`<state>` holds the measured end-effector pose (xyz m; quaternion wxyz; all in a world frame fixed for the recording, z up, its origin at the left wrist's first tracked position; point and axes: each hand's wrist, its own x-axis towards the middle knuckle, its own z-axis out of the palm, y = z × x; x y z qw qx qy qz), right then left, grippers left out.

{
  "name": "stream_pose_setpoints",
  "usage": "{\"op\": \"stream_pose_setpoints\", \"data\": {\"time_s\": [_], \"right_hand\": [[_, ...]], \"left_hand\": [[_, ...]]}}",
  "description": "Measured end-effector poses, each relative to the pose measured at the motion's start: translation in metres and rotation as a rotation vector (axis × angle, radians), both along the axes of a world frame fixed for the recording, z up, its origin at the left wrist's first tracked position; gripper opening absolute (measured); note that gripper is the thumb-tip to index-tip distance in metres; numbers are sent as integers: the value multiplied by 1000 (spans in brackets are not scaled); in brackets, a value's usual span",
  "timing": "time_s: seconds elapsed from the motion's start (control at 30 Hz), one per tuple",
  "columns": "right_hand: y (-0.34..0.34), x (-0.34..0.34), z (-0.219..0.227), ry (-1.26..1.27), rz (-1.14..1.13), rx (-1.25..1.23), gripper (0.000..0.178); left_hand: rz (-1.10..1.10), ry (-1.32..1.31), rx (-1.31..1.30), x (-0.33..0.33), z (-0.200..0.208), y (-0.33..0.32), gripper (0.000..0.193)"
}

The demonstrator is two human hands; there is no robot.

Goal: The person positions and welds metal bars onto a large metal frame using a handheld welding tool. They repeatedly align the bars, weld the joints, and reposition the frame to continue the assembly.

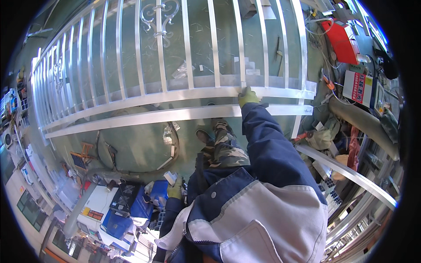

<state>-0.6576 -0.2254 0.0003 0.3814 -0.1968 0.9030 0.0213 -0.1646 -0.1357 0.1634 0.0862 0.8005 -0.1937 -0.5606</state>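
Observation:
A long silver metal railing (144, 97) with upright bars and a scroll ornament (160, 21) spans the area in front of me. My right hand (248, 96), in a yellow-green glove, is closed on its near horizontal rail at the foot of a bar. A second, lower rail (166, 115) runs parallel on my side, passing by my right sleeve. Low at my left side, my gloved left hand (176, 189) is closed around what looks like a short pale rectangular block (170, 177). Its fingers are small and partly hidden.
A white and blue machine (94, 206) stands at the lower left, near a blue container (158, 193). A dark hose (175, 151) curls on the green floor. On the right are a red case (342, 41), a thick grey pipe (364, 125) and a metal profile (346, 173).

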Motion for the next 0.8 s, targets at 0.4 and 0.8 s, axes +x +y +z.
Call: {"op": "stream_pose_setpoints", "data": {"time_s": [0.4,0.8], "right_hand": [[13,-8,-23,2,87,-32,60],[18,44,30,121,70,-119,74]], "left_hand": [[-8,39,-45,18,-21,16,38],[59,203,-123,81,-58,-5,30]]}}
